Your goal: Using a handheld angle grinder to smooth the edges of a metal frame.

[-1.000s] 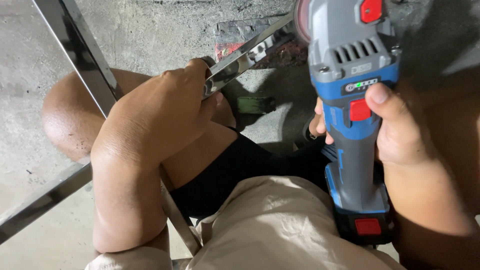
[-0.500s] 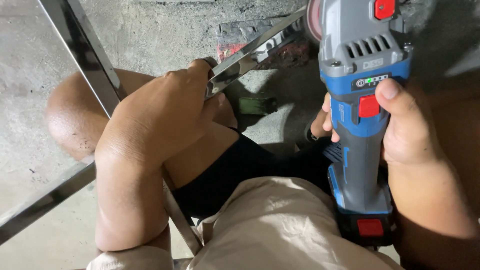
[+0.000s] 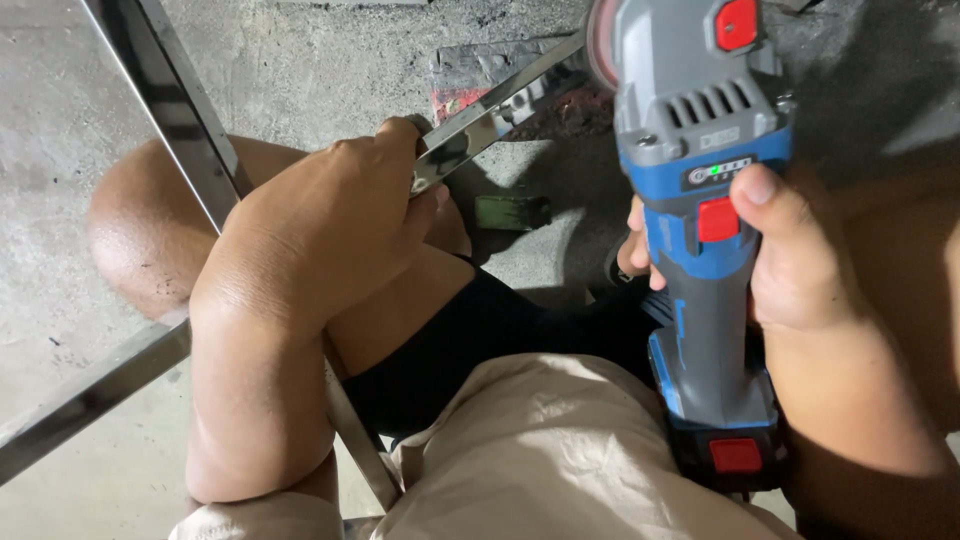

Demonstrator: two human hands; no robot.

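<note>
Left hand [image 3: 330, 235] clamped around shiny steel bar [image 3: 490, 115], fingers curled tight over its lower end, just above bare knee [image 3: 150, 250]. Right hand [image 3: 800, 260] wrapped around grey-blue cordless angle grinder [image 3: 700, 200], thumb resting beside red switch [image 3: 717, 219]. Grinder disc [image 3: 600, 45] up at bar's far end, touching or just beside it, cannot tell which. Second steel bar [image 3: 160, 95] crossing at left over concrete floor [image 3: 60, 130].

The left hand [image 3: 330, 230] is curled shut, forearm bent across the raised left knee [image 3: 150, 240]. The right hand [image 3: 800, 260] is wrapped closed, thumb [image 3: 760, 190] pointing forward, wrist straight.
</note>
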